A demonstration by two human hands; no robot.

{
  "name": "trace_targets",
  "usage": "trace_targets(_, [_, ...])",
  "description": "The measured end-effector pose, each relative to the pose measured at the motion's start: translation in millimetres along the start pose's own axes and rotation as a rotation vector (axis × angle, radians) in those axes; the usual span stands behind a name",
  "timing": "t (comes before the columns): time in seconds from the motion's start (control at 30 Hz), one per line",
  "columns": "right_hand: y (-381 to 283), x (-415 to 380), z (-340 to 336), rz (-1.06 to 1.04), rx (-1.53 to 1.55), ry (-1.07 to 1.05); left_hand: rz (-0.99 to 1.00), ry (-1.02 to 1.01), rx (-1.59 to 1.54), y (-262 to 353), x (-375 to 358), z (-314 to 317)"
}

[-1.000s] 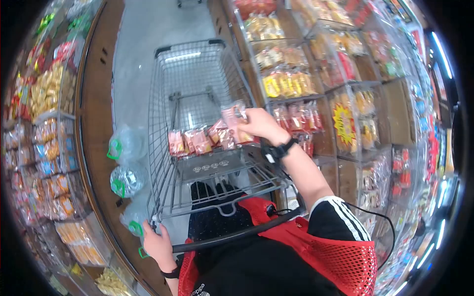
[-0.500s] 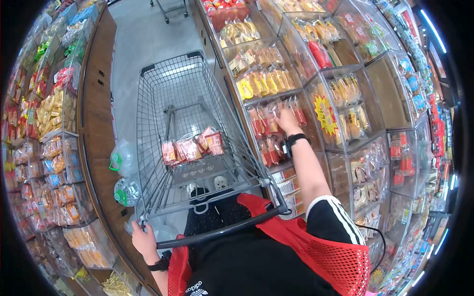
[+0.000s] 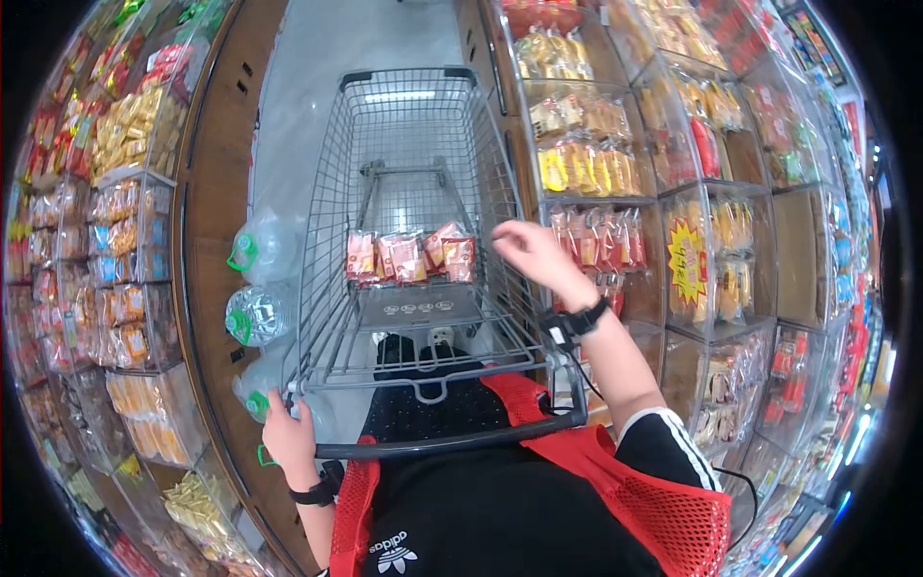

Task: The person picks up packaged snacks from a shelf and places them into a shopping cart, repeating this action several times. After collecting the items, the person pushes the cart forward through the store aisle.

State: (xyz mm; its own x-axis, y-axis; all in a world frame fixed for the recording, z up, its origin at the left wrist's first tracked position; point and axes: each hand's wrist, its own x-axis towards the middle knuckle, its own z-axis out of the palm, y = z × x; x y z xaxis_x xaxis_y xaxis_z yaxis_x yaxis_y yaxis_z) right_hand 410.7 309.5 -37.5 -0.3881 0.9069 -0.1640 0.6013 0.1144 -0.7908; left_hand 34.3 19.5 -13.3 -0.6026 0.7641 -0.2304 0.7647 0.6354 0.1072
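A grey wire shopping cart stands in front of me, with several red-and-pink snack packets lying at its near end. My left hand is closed round the left end of the cart's handle frame. Over the cart's right rim is my right hand, its fingers loosely bent and apart, with nothing visible in them. Just right of that hand, a clear bin holds similar red packets, partly hidden by my forearm.
Clear bins of packaged bread and other snacks line the right side. On the left are more snack bins above a wooden base. Large water bottles with green caps stand beside the cart's left side. Grey aisle floor lies ahead.
My right hand has left the bin of red packets and moved left to the cart's rim. The left hand keeps its hold. The view has turned, so the cart appears more upright.
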Motion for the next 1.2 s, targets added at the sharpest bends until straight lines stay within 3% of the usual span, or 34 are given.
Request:
trace_targets(0.1, [11,59,68,0.093,-0.019,-0.411,-0.028,-0.009,-0.024,5,0,-6])
trace_targets(0.13, [28,78,94,0.104,-0.063,-0.461,0.014,0.046,-0.046,4,-1,-4])
trace_targets(0.2, [104,115,159,0.186,-0.051,-0.582,-0.015,0.001,-0.044,6,1,-8])
trace_targets(0.3, [176,136,232,0.446,0.315,-0.524,-0.107,-0.089,-0.093,9,3,-14])
trace_targets(0.33, [165,133,243,0.478,0.359,-0.398,-0.125,-0.106,-0.102,9,4,-13])
trace_targets(0.4, [267,140,307,0.495,0.220,-0.446,-0.146,-0.132,-0.099,10,7,-13])
trace_targets(0.47, [243,138,313,0.633,0.229,-0.414,-0.147,-0.154,-0.086,12,11,-14])
trace_targets(0.53, [254,142,342,0.524,0.426,-0.307,-0.144,-0.156,-0.099,8,10,-10])
trace_targets(0.6, [239,135,338,0.575,0.262,-0.156,-0.135,-0.151,-0.098,4,7,-6])
trace_targets(0.73, [215,145,344,0.506,0.009,-0.339,-0.186,-0.183,-0.112,7,9,-7])
trace_targets(0.83, [206,155,347,0.451,-0.066,-0.254,-0.157,-0.173,-0.110,8,10,-8])
trace_targets(0.87, [203,156,342,0.545,0.088,-0.178,-0.170,-0.183,-0.109,10,11,-11])
trace_targets(1.2, [221,149,345,0.687,0.262,-0.139,-0.172,-0.156,-0.130,9,8,-8])
